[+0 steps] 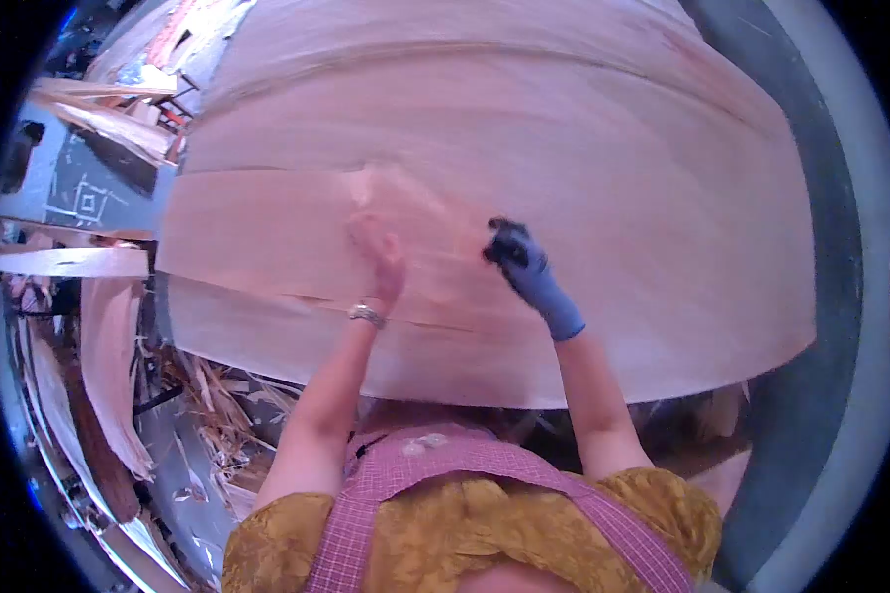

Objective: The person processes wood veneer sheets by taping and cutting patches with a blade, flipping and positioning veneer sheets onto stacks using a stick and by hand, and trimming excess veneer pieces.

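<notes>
A broad stack of thin, pinkish wood veneer sheets [603,178] lies in front of me. On top at the left is a narrower veneer piece [257,212], its right end smeared by motion between my hands. My left hand [378,252] is bare, with a band at the wrist. Its fingers are stretched out over this piece, somewhat blurred. To the right, my right hand [517,252] wears a blue-grey glove with dark fingers. These fingers are curled in above the stack, and whatever they hold, if anything, cannot be made out.
Torn veneer scraps [218,395] litter the floor at the lower left. Long veneer strips [109,366] hang or lean farther left. A grey floor band [821,198] curves past the stack's right side. White markings [89,203] show on a grey surface at the upper left.
</notes>
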The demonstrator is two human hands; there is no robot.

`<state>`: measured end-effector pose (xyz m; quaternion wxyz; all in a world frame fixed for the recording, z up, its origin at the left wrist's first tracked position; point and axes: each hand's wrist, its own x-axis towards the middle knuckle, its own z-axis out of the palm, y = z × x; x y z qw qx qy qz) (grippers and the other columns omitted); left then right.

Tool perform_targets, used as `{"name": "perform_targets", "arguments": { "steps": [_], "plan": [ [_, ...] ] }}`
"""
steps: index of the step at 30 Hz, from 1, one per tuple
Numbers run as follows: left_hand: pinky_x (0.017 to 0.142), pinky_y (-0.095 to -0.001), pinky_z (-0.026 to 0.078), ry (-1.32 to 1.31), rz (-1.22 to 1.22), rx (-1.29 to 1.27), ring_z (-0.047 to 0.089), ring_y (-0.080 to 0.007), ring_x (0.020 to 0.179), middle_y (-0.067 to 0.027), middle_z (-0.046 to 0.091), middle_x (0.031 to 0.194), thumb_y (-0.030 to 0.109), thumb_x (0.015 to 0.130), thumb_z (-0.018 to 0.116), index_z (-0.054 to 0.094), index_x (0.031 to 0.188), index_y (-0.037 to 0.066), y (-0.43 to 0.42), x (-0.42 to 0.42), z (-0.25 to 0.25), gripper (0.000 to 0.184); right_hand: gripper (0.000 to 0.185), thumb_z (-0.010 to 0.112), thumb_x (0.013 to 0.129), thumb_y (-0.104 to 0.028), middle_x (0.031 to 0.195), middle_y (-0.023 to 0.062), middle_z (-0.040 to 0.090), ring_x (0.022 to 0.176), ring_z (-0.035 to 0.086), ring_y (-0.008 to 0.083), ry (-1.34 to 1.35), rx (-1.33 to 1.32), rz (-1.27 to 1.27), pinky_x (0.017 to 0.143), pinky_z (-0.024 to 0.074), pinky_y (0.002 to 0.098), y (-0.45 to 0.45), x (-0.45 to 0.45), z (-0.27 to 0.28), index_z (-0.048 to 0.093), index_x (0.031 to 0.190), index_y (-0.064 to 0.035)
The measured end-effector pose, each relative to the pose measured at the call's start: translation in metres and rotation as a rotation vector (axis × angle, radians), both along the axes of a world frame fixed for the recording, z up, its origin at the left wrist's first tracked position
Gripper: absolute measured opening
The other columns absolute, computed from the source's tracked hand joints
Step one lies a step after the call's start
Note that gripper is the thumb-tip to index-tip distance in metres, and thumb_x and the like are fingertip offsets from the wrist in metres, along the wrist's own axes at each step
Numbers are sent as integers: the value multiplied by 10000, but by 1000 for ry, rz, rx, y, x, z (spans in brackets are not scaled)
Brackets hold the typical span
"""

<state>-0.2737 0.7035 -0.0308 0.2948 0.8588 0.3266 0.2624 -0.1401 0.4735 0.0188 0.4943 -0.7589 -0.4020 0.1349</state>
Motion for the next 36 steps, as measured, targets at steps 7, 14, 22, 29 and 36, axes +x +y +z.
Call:
{"name": "perform_targets", "arguments": {
  "steps": [7,14,22,29,36],
  "plan": [
    [1155,-512,207,433,-436,355,261,-383,1417,-193,312,1523,192,829,572,344,1470,119,178,-1,36,684,134,697,847,-186,1400,147,492,1240,483,372,-221,-237,364,955,469,428,33,-72,20,673,952,-107],
    [970,-476,399,544,-741,537,502,-321,1143,-134,545,1193,141,765,619,569,1167,140,243,19,9,405,282,708,842,-191,1408,258,452,1302,431,423,-241,-473,234,1042,427,443,56,-88,24,685,1117,-129],
    [869,-452,498,506,-715,368,659,-310,972,-85,720,924,98,735,630,748,903,114,313,-7,19,206,558,506,976,-215,1479,148,432,1178,582,289,297,-538,-212,744,565,348,56,-75,4,331,1494,-98],
    [984,-455,435,563,-769,563,654,-308,948,-59,706,908,108,737,621,702,1011,200,419,-86,43,300,562,498,977,-200,1471,121,454,1106,623,240,184,-648,-196,589,545,295,43,-42,-35,319,1495,-75],
    [1083,-488,323,200,-736,554,570,-282,1152,-24,673,1106,135,769,629,666,1133,195,454,-143,-6,371,486,501,973,-152,1180,123,662,890,647,198,-432,-570,-179,671,506,307,29,-15,-85,411,1444,-75]
  ]
}}
